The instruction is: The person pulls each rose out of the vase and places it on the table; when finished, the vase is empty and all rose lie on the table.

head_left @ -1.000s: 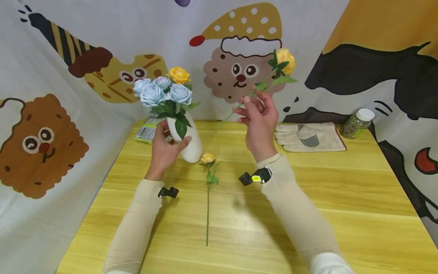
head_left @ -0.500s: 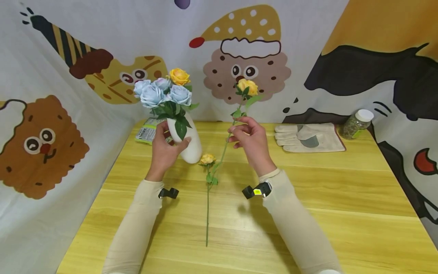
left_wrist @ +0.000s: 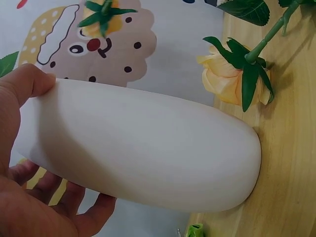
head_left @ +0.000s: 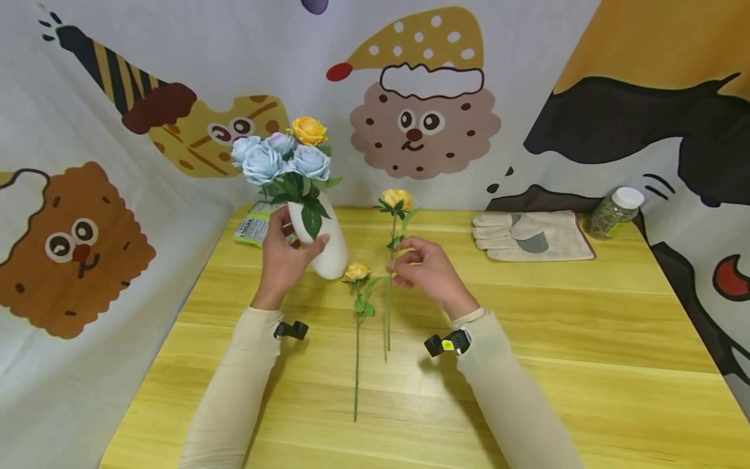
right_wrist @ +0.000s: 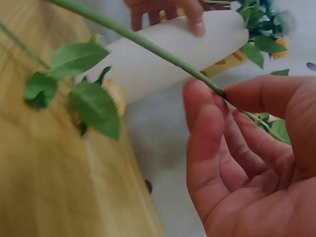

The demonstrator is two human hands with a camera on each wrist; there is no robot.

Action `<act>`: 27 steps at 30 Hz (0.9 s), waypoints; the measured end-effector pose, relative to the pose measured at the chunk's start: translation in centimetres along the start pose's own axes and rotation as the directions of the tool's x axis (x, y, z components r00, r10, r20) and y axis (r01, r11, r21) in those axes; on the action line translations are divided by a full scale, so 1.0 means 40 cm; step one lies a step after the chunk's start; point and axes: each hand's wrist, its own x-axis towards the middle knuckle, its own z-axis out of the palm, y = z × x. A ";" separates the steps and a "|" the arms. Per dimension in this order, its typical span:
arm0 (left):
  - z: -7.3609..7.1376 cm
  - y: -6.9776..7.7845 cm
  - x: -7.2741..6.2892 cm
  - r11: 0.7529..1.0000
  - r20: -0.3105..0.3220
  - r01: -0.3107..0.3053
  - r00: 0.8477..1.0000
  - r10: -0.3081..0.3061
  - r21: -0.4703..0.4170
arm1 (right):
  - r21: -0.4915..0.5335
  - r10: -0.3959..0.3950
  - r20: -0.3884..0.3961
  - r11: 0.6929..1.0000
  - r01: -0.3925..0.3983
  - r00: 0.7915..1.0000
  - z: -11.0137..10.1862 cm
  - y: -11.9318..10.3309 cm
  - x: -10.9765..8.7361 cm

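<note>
My left hand (head_left: 284,258) grips a white vase (head_left: 331,242) near its neck; the vase leans to the left. Blue artificial roses (head_left: 263,163) and one yellow rose (head_left: 309,131) stand in its mouth. In the left wrist view, the vase's rounded base (left_wrist: 237,163) is right at the tabletop. My right hand (head_left: 430,270) pinches the green stem (right_wrist: 148,45) of another yellow rose (head_left: 396,199) between thumb and fingers, bloom upward and stem pointing down. A further yellow rose (head_left: 357,273) lies flat beside the vase's base, its stem (head_left: 356,371) running toward the front.
Behind the vase lies a green-and-grey packet (head_left: 253,228). A pale work glove (head_left: 533,236) and a white-lidded jar (head_left: 612,213) are at the back right of the wooden table (head_left: 556,365). A printed cloth (head_left: 316,58) hangs behind.
My right hand has come down and a little left with the yellow rose, whose stem has turned from slanted to nearly upright. The left hand and vase have stayed in place.
</note>
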 end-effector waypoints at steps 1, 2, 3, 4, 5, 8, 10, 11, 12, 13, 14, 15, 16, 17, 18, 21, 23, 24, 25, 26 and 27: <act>0.000 0.000 0.000 1.000 0.000 -0.002 1.000 0.002 -0.002 | -0.005 0.007 0.014 1.000 -0.007 1.000 0.001 0.007 -0.004; 0.000 -0.001 0.000 1.000 0.001 -0.003 1.000 0.003 -0.003 | -0.004 0.012 0.027 1.000 -0.012 1.000 0.002 0.016 -0.006; 0.000 -0.001 0.000 1.000 0.002 -0.003 1.000 0.003 -0.002 | -0.003 0.016 0.037 1.000 -0.016 0.999 0.003 0.024 -0.010; 0.000 -0.002 0.000 1.000 0.002 -0.002 1.000 0.002 0.000 | -0.001 0.026 0.045 1.000 -0.026 0.999 0.005 0.032 -0.013; -0.001 -0.002 0.000 1.000 0.002 0.000 1.000 0.000 0.002 | 0.002 0.038 0.053 0.999 -0.038 0.998 0.006 0.040 -0.017; -0.003 -0.003 0.000 1.000 0.004 0.006 1.000 -0.006 0.006 | 0.017 0.078 0.079 0.997 -0.079 0.994 0.011 0.067 -0.024; -0.003 -0.004 0.000 1.000 0.006 0.009 1.000 -0.009 0.006 | 0.023 0.112 0.099 0.993 -0.115 0.989 0.012 0.082 -0.029; -0.003 -0.004 0.000 1.000 0.007 0.009 1.000 -0.009 0.006 | 0.025 0.125 0.110 0.991 -0.128 0.986 0.013 0.089 -0.031; -0.003 -0.005 0.001 1.000 0.009 0.009 1.000 -0.009 0.006 | 0.024 0.134 0.120 0.990 -0.138 0.984 0.013 0.096 -0.032; -0.003 -0.005 0.001 1.000 0.009 0.008 1.000 -0.008 0.005 | 0.022 0.141 0.130 0.989 -0.145 0.981 0.013 0.102 -0.034; -0.003 -0.006 0.001 1.000 0.009 0.007 1.000 -0.007 0.004 | 0.022 0.148 0.141 0.988 -0.152 0.979 0.013 0.107 -0.036; -0.003 -0.006 0.001 1.000 0.009 0.006 1.000 -0.006 0.002 | 0.021 0.154 0.153 0.987 -0.159 0.976 0.013 0.113 -0.037; -0.003 -0.006 0.001 1.000 0.009 0.005 1.000 -0.005 0.003 | 0.019 0.161 0.163 0.986 -0.166 0.973 0.014 0.118 -0.039; -0.003 -0.007 0.001 1.000 0.008 0.004 1.000 -0.004 0.003 | 0.020 0.167 0.175 0.985 -0.173 0.970 0.015 0.123 -0.041; -0.003 -0.007 0.001 1.000 0.008 0.004 1.000 -0.004 0.003 | 0.021 0.172 0.187 0.984 -0.179 0.967 0.017 0.129 -0.043; -0.003 -0.006 0.001 1.000 0.010 0.001 1.000 -0.001 0.002 | 0.024 0.190 0.217 0.979 -0.200 0.957 0.022 0.146 -0.048; -0.003 -0.005 0.001 1.000 0.011 0.000 1.000 0.000 0.001 | 0.027 0.201 0.234 0.977 -0.213 0.951 0.026 0.156 -0.051; -0.003 -0.006 0.001 1.000 0.011 0.001 1.000 -0.001 0.003 | 0.026 0.208 0.242 0.975 -0.221 0.948 0.028 0.160 -0.051; -0.003 -0.006 0.001 1.000 0.011 0.003 1.000 -0.003 0.003 | 0.024 0.214 0.248 0.974 -0.227 0.945 0.030 0.165 -0.052; -0.004 -0.005 0.001 1.000 0.009 0.004 1.000 -0.004 0.003 | 0.025 0.220 0.253 0.972 -0.234 0.942 0.033 0.168 -0.052; -0.004 -0.005 0.002 1.000 0.008 0.004 1.000 -0.004 0.004 | 0.023 0.226 0.257 0.971 -0.240 0.940 0.036 0.170 -0.052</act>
